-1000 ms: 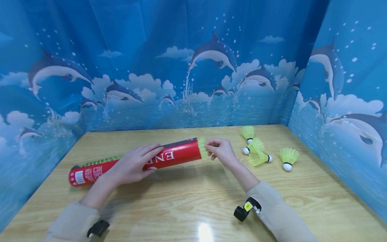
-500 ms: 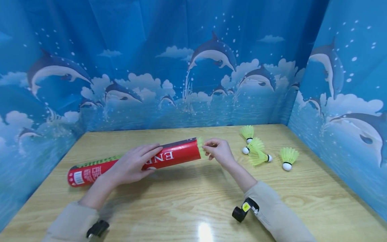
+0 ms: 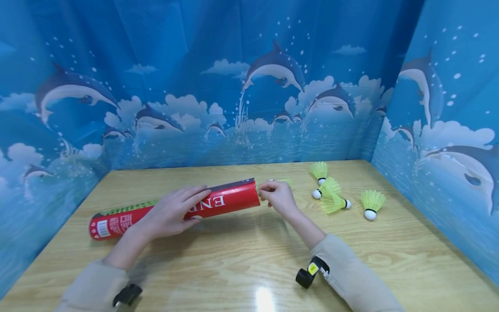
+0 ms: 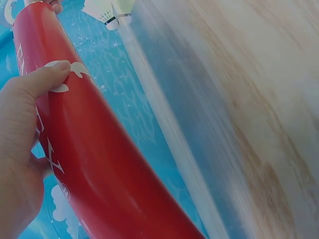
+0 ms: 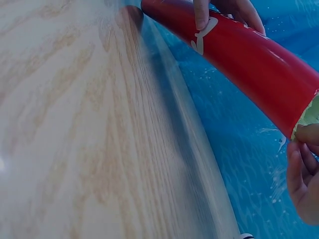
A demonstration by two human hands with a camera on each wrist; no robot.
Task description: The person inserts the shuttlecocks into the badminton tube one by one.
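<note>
My left hand [image 3: 169, 214] grips a red shuttlecock tube [image 3: 238, 196] from above, around its middle. The tube's far-left end rests low near the table, while its mouth tilts up to the right. At that mouth, my right hand [image 3: 280, 198] has thumb and fingertips pinched on the skirt edge of a yellow-green shuttlecock [image 5: 310, 114]. Most of this shuttlecock is hidden inside the tube, as the right wrist view shows. In the left wrist view, the left thumb lies across the red tube wall [image 4: 107, 149].
Right of the hands lie several loose yellow shuttlecocks, one [image 3: 372, 203] apart from the cluster [image 3: 329, 187]. Another shuttlecock [image 3: 286, 180] shows partly behind the right hand. A dolphin-printed blue curtain [image 3: 202, 108] borders the wooden table [image 3: 234, 268] at the back and sides.
The right hand has moved left, and the shuttlecock skirt that stuck out of the tube has gone into the mouth. A shuttlecock behind the right hand has come into view.
</note>
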